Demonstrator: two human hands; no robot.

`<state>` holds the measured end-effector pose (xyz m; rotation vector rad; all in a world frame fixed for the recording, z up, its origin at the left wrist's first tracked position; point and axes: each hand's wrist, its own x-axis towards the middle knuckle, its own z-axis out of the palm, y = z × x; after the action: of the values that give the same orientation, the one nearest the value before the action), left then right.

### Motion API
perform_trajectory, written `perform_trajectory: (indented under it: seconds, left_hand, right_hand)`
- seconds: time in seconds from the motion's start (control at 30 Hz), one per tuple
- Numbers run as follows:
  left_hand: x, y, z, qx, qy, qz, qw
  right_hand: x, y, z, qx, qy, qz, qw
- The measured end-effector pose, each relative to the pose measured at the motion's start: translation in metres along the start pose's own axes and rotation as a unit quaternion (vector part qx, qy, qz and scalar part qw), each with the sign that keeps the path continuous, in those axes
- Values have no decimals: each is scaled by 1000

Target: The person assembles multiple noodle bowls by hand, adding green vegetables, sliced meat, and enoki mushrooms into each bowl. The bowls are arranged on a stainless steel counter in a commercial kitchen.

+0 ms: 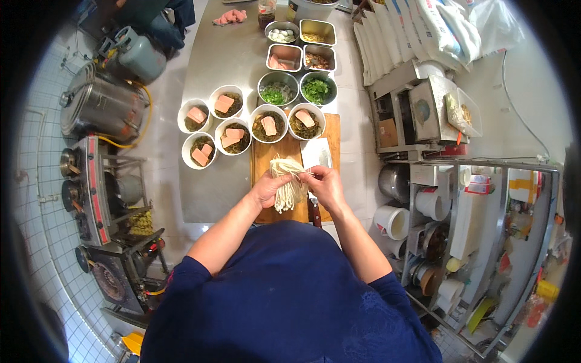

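Note:
My left hand (265, 189) is wrapped round a bunch of pale enoki mushrooms (288, 198), its long stems hanging down over the wooden cutting board (260, 166). My right hand (327, 187) pinches a few strands at the bunch's right side. Under and beside the right hand lies a cleaver (318, 155), broad blade away from me and dark handle toward me. Beyond the hands stand several white bowls (269, 123) with dark shredded greens and pink slabs of what looks like meat on top. Two of these bowls rest at the board's far edge.
Farther up the steel table (209, 187) stand metal containers with chopped greens (316, 91), white eggs (282, 35) and pink pieces (283, 62). A pink cloth (230, 17) lies at the far end. To the left are a gas stove (97, 187) and a large pot (100, 106); shelving (484, 242) lines the right.

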<state>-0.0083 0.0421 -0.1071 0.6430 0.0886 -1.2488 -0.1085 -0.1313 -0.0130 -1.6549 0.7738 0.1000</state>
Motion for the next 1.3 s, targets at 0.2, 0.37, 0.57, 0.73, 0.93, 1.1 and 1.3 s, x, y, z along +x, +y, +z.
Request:
perform_trajectory:
  seconds: [0.2, 0.37, 0.57, 0.73, 0.93, 1.1, 1.3]
  left_hand:
    - [4, 13, -7, -65, 8, -11, 998]
    - [2, 12, 5, 12, -35, 15, 999]
    - [1, 13, -2, -14, -5, 45, 999]
    - [-5, 14, -2, -27, 16, 34, 999]
    - [-2, 5, 6, 60, 51, 80, 994]
    - [-2, 10, -18, -68, 57, 23, 996]
    - [-7, 3, -41, -24, 135, -2, 991]
  right_hand:
    - [-9, -9, 13, -90, 35, -36, 995]
    - [3, -12, 35, -208, 59, -135, 967]
    - [-6, -24, 11, -64, 24, -36, 997]
    - [-3, -17, 11, -49, -14, -20, 998]
    - [16, 8, 27, -87, 25, -81, 993]
    - [14, 1, -2, 124, -39, 28, 991]
    - [51, -31, -39, 118, 8, -39, 992]
